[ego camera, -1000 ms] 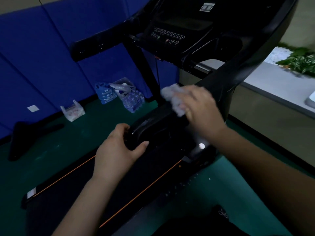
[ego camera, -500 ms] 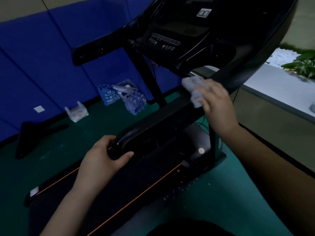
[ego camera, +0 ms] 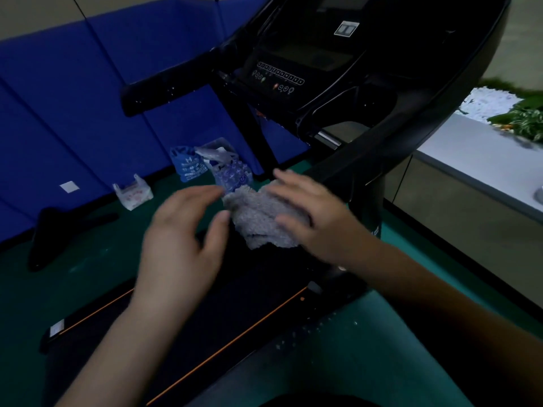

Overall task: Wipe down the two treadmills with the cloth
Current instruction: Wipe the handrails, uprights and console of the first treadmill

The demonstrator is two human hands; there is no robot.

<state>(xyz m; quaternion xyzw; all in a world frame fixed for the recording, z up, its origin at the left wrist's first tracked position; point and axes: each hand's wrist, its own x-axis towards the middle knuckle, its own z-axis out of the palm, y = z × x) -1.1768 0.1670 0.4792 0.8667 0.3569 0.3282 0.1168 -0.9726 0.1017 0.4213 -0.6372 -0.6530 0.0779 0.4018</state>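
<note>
Holding the grey cloth (ego camera: 263, 220) bunched in mid-air, the right hand (ego camera: 311, 212) has its fingers (ego camera: 289, 179) curled over the top of the wad and the thumb tucked beneath, a proper grasp. The left hand (ego camera: 182, 230) hovers at nine o'clock of the cloth, its fingers spread and relaxed, thumb tip just beside the fabric, gripping nothing. Cloth and hands sit above the treadmill (ego camera: 338, 83) deck, below the console.

The risk: the image is smeared with motion, and a hurried pass between hands could let the loose wad slip onto the belt (ego camera: 235, 304) or the floor (ego camera: 88, 259), picking up grit that then gets smeared over the console buttons (ego camera: 279, 76). A dangling corner could also snag on the handrail (ego camera: 164, 94).

The room is dim. Green flooring runs under the machine, blue padded wall panels (ego camera: 73, 98) stand at ten o'clock, plastic bags (ego camera: 211, 165) lie at their foot, and a pale ledge with greenery (ego camera: 523, 118) sits at two o'clock. Only one treadmill is clearly in view.
</note>
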